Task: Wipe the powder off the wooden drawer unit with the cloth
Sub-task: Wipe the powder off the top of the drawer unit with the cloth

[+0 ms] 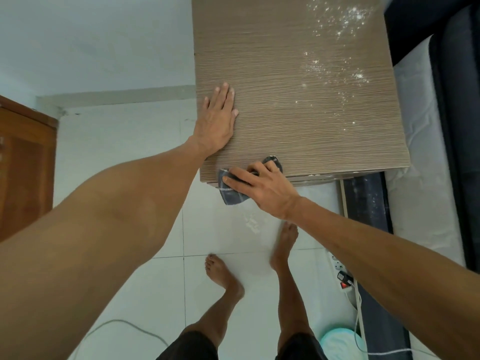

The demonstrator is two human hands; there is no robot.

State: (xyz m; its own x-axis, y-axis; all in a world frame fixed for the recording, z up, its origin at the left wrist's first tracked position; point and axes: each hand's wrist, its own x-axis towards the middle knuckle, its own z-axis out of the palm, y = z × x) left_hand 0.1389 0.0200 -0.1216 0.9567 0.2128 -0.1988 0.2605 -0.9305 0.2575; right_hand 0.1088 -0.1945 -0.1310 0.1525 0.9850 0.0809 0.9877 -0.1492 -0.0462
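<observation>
The wooden drawer unit (285, 87) fills the upper middle of the head view, seen from above. White powder (335, 42) is scattered over its right side, with a thin line along the near right edge. My right hand (262, 185) presses a dark grey cloth (233, 196) against the near front edge of the top, and part of the cloth hangs over the edge. My left hand (217, 120) lies flat, fingers together, on the top's near left corner.
A small pile of powder (252, 224) lies on the white tiled floor by my bare feet (223, 276). A mattress (420, 152) borders the unit on the right. A power strip (341, 274) with cables sits at the lower right. A brown wooden door (23, 165) stands left.
</observation>
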